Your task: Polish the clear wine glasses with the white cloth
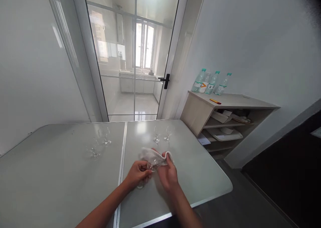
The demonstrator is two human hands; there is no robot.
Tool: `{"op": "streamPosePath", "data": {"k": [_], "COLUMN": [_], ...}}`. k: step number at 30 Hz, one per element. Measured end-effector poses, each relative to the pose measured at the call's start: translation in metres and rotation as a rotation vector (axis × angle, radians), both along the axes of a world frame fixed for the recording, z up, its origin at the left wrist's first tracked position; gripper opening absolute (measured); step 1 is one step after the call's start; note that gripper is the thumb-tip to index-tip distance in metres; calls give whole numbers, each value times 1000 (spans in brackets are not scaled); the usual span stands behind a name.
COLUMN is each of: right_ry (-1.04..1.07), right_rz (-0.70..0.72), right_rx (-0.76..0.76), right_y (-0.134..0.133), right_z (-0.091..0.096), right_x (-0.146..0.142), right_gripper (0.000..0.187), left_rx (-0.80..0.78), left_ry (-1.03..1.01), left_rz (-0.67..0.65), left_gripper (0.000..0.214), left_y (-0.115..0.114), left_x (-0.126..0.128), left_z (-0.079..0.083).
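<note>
My left hand [137,174] is closed round the stem of a clear stemmed glass [147,169], whose foot shows near the tabletop. My right hand [169,173] grips a white cloth [152,154] that is wrapped over the bowl of that glass. Both hands are held just above the grey folding table [62,174], right of its centre seam. Two more clear glasses [162,134] stand upright farther back on the right half. Another pair of glasses [100,144] stands on the left half.
A glass door with a black handle [166,81] stands behind the table. A low wooden shelf unit [225,121] at the right carries several water bottles [212,82], an orange pen and papers. The table's rounded right corner [227,184] borders dark floor.
</note>
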State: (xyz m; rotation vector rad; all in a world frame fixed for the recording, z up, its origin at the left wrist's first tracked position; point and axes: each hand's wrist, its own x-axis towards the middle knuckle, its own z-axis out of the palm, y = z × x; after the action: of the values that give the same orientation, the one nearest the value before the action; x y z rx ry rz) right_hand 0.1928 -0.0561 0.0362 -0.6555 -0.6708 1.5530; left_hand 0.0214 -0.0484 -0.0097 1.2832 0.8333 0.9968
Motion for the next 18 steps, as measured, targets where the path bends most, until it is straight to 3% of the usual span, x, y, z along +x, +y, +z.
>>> {"op": "streamPosePath", "data": {"k": [2,4,6,8,10,12,15,18], "right_ry": [31,-17,-192,-542,-998,-1357,-1566,-1422], "right_rz": [40,-44,-164,-160,23,130,145,237], "right_rx": [42,112,246,489,771,921,943,800], "right_y": [-13,-23,-29,-28,-21,-11,1,6], "right_z": [-4,-8,-10,-10,-6,4,22,37], "right_x": [-23,-34,-36,-32,-25,-18,-6,9], "right_gripper": [44,46,44,37,25,30,38,18], "left_rx": [11,7,30,96,167,233,465,695], "left_ry": [-22,-42,14,119,191,229,438,646], "left_rz": [90,173,234,270,296,317,302,259], "left_gripper": [67,69,65,56,44,29,8,11], "left_y": [4,7,8,7,6,5,3,1], "left_x": [0,0,1,1,1,-2,-7,-11], "left_z": [1,1,1,1,-2,-6,-13,-17]}}
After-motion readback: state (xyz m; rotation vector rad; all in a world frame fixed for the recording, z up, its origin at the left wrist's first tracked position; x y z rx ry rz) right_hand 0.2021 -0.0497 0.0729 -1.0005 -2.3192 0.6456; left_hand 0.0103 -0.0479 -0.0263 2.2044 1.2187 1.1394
